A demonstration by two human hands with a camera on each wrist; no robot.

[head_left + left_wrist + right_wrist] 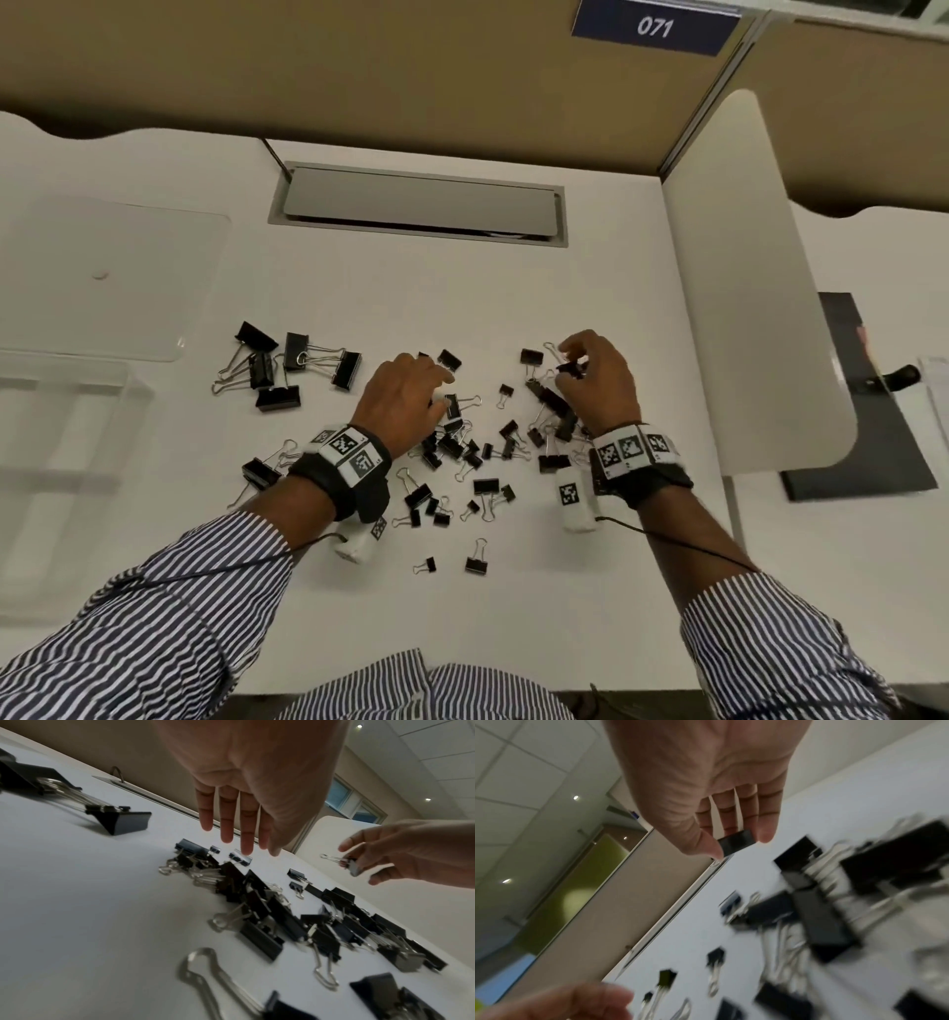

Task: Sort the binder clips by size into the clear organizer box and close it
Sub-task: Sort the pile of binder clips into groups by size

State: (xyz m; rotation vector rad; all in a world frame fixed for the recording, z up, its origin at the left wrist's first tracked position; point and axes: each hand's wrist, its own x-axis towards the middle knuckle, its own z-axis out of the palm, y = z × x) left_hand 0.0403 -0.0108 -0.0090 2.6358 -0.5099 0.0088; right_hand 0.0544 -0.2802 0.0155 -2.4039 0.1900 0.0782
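**Sorting clips on the desk, one already lifted**

Spreading from largest to smallest, the scene starts with the white desk (359, 288), where everything lies loose so that sizes can be compared at a glance. At its left edge stands the clear organizer box (67, 390), its lid (102, 277) lying flat just behind it; judging by this, the box is left open to take clips, and closing comes last. No clips can be seen in its compartments, though the clear plastic is hard to read.

A group of big clips (287, 367) sits apart to the left, near the box, which looks like a first size pile. The mixed heap of smaller clips (462, 447) lies between the two wrists, within easy reach of both.

The left hand (405, 393) hovers palm down over the heap with fingers straight, holding nothing, probably picking the next one. The right hand (595, 380) is raised off the desk, thumb and fingers pinching a small clip (353, 866) by its black body, wire handles pointing away.
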